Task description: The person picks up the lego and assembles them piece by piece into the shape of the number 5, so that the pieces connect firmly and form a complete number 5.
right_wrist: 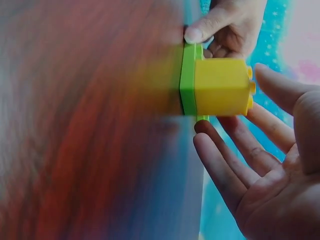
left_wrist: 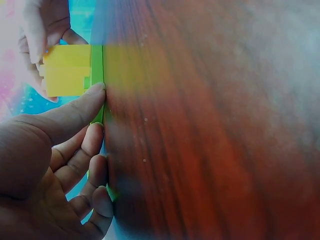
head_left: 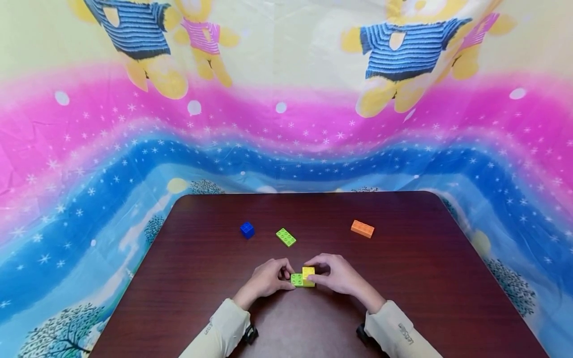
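Note:
Low on the table lies a light green toy building plate (head_left: 296, 279) with studs on its bare left half. A yellow building brick (head_left: 308, 271) stands upright on the plate's right half, its studs facing up. With thumb and fingertips, my left hand (head_left: 269, 277) pinches the plate's left end. My right hand (head_left: 340, 276) is spread loosely around the yellow brick. In the right wrist view its thumb (right_wrist: 275, 86) lies just off the brick's studs, and its relaxed fingers extend behind the brick and beside the plate.
Beyond the hands, a blue brick (head_left: 247, 229) and another light green plate (head_left: 286, 237) lie on the dark wooden table (head_left: 188, 298). An orange brick (head_left: 362, 228) lies farther right. A patterned cloth (head_left: 277, 134) hangs behind the table.

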`<state>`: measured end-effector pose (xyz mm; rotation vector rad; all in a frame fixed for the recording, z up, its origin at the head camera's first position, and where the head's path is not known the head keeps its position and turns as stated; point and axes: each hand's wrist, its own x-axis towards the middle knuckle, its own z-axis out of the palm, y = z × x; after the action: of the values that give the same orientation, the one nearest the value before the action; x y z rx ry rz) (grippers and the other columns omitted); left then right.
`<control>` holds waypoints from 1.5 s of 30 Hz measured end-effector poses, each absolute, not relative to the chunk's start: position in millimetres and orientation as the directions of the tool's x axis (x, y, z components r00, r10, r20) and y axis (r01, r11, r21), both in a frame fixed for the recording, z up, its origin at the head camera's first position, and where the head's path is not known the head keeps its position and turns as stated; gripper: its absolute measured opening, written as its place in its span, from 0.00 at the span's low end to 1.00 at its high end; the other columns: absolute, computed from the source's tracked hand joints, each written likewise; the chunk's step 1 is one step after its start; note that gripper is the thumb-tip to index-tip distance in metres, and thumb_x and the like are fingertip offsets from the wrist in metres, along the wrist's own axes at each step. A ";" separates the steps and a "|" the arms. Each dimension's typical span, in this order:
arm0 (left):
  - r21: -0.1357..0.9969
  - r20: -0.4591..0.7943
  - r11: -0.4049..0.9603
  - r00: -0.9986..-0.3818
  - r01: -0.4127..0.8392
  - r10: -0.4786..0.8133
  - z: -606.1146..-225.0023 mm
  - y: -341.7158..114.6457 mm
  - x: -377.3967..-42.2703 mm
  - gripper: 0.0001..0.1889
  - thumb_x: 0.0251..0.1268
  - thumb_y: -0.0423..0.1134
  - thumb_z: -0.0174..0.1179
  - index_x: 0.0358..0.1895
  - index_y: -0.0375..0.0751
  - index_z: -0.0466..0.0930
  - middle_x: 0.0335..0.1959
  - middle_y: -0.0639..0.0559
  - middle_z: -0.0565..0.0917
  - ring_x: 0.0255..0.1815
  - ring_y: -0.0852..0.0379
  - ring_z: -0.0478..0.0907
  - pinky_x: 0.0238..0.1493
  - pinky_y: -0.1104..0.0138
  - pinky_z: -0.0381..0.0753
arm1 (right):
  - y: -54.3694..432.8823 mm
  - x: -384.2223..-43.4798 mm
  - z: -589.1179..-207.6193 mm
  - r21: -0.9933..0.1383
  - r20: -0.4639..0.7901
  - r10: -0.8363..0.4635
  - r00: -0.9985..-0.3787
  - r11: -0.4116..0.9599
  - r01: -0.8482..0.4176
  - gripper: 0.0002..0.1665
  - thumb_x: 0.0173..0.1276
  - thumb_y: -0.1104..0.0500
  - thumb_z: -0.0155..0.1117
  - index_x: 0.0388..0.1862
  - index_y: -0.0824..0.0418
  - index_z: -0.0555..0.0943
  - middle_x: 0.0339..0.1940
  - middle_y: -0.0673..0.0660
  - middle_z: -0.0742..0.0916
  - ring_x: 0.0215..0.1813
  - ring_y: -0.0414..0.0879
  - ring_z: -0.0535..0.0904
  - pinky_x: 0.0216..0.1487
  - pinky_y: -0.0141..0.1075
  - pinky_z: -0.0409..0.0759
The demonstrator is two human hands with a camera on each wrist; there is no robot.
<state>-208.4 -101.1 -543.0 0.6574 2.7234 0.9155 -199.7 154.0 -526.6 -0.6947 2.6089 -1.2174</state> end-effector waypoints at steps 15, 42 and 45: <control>0.614 -0.035 0.709 -0.885 0.348 0.465 -543.7 -102.4 -208.4 0.14 0.53 0.47 0.81 0.37 0.58 0.83 0.31 0.66 0.83 0.34 0.68 0.77 0.39 0.70 0.72 | 189.0 -220.5 -517.5 -0.695 0.143 -0.333 -0.932 0.637 -0.334 0.20 0.69 0.53 0.74 0.58 0.55 0.87 0.50 0.50 0.90 0.51 0.44 0.86 0.55 0.46 0.86; 0.615 -0.043 0.710 -0.885 0.343 0.464 -542.1 -102.4 -208.0 0.14 0.54 0.47 0.80 0.39 0.55 0.83 0.33 0.64 0.84 0.36 0.64 0.77 0.41 0.68 0.72 | 274.9 -271.3 -524.3 -0.706 0.149 -0.025 -0.989 0.698 -0.124 0.34 0.72 0.58 0.71 0.75 0.61 0.73 0.66 0.68 0.79 0.64 0.67 0.77 0.65 0.61 0.76; 0.619 -0.041 0.706 -0.884 0.344 0.466 -542.4 -102.1 -208.3 0.14 0.54 0.47 0.80 0.38 0.56 0.83 0.33 0.63 0.83 0.36 0.65 0.77 0.41 0.68 0.72 | 281.9 -275.3 -528.8 -0.711 0.118 -0.017 -0.993 0.697 -0.097 0.35 0.72 0.58 0.70 0.76 0.61 0.72 0.68 0.69 0.77 0.66 0.68 0.75 0.68 0.62 0.73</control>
<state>-208.3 -102.1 -542.4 0.6525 2.7192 0.9281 -275.3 281.9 -528.8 -0.1002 2.9878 -1.2605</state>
